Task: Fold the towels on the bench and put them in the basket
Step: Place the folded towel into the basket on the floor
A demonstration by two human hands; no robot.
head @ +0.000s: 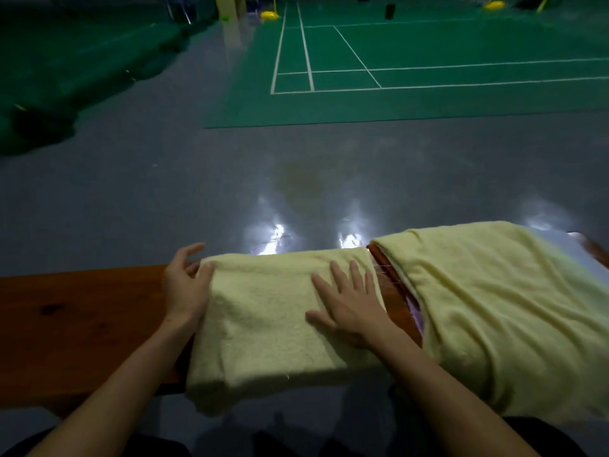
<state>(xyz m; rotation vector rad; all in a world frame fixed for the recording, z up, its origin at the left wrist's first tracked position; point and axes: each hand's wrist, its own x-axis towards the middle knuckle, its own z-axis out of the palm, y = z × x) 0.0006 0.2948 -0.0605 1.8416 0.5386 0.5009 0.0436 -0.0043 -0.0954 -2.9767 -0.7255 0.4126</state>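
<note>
Pale yellow terry, the folded towel [273, 321] lies thick and rectangular at lower centre on the reddish wooden bench [79, 321]. Right hand [349, 303] presses flat, fingers spread; left hand [186, 285] loosely cups its left edge. Another towel [501, 308] lies rumpled at right.

We see a soft pale yellow folded towel [276, 318] on the reddish-brown wooden surface [82, 311]. The shiny floor [197, 192] is grey; the court mat [428, 80] is green with white lines.
</note>
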